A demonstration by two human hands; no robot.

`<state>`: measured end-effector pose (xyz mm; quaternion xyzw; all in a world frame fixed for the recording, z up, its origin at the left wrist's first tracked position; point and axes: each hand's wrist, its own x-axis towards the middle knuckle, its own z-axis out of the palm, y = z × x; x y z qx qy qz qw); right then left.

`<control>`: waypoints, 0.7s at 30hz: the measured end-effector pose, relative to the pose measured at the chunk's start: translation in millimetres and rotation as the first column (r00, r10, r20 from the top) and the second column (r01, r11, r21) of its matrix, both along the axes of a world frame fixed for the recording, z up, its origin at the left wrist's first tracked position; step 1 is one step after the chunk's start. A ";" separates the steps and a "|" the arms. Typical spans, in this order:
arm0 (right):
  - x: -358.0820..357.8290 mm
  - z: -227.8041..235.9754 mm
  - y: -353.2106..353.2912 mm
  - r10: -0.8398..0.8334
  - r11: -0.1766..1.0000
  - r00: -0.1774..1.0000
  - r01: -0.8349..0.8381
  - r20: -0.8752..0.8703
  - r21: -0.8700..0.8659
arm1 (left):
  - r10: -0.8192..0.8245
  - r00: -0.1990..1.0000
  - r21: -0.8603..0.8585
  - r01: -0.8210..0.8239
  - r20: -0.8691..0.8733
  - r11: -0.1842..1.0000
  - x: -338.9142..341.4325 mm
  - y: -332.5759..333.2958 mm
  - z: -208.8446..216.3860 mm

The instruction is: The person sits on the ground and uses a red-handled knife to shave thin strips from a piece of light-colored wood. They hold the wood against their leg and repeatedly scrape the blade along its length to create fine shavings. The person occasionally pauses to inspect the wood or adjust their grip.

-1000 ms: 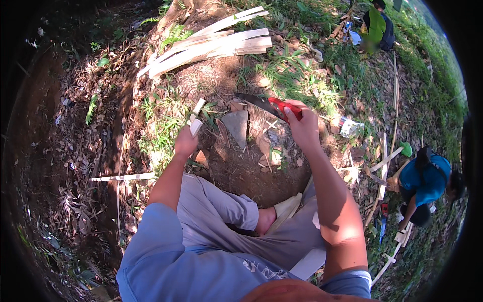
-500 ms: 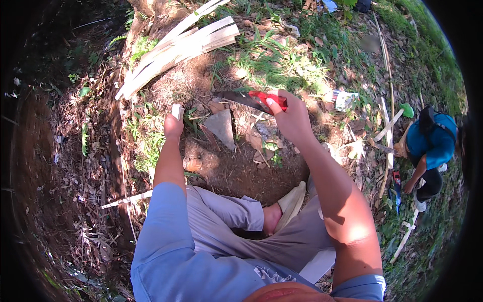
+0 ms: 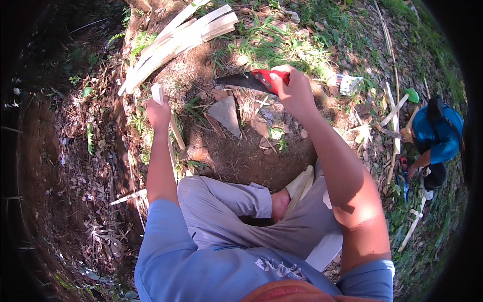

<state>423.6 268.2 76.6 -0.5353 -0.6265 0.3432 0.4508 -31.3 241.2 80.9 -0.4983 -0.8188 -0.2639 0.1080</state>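
Leaf-strewn earth (image 3: 251, 163), with a saw (image 3: 257, 80) to the right of a pale wood piece (image 3: 157, 94)

From the head view, bare soil gives way to grass on the far side and dark leaf litter on the left. The left hand (image 3: 159, 115) is closed around the wood piece, whose squared end juts past the fist toward the far side; the fingers hide the rest. The right hand (image 3: 297, 93) grips the saw by its handle. Its blade (image 3: 239, 80) runs leftward, roughly crosswise to the piece, the tip aimed toward it but well apart.

Between the hands, on the near side of the blade, lies a grey stone (image 3: 225, 116). Just beside the left wrist a slim strip (image 3: 177, 133) slants nearward; whether that hand holds it too cannot be told. Beyond the left hand lies a bundle of pale strips (image 3: 181, 44). Grey trousers (image 3: 216, 206) on folded legs bound the near side. A clear container (image 3: 348, 84) lies to the right of the right hand; farther right is a co-worker in a teal shirt (image 3: 445, 126).
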 end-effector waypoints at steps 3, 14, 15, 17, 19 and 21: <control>-5.4 17.6 -10.1 0.025 0.996 0.999 -0.028 -0.029 -0.086 | -0.051 0.999 0.220 0.051 -0.009 0.974 0.9 -28.1 57.2; -7.8 14.8 -18.6 0.006 0.998 1.000 -0.008 -0.022 -0.067 | -0.436 0.741 0.635 0.017 0.511 0.772 -15.1 -38.0 64.2; -7.4 13.5 -18.7 0.000 0.997 1.000 -0.002 -0.021 -0.073 | -0.470 0.691 0.660 -0.015 0.549 0.751 -12.3 -36.0 57.5; -7.3 10.5 -14.9 -0.007 0.998 1.000 0.006 -0.003 -0.065 | -0.558 0.583 0.718 -0.065 0.591 0.693 0.0 -28.4 47.1; -5.4 7.3 -14.6 -0.008 0.997 1.000 0.008 -0.002 -0.074 | -0.509 0.556 0.661 -0.100 0.657 0.744 2.7 -27.2 43.6; -7.0 9.6 -15.2 -0.001 0.995 1.000 -0.001 -0.027 -0.097 | -0.418 0.583 0.577 -0.110 0.697 0.809 -5.0 -27.3 47.7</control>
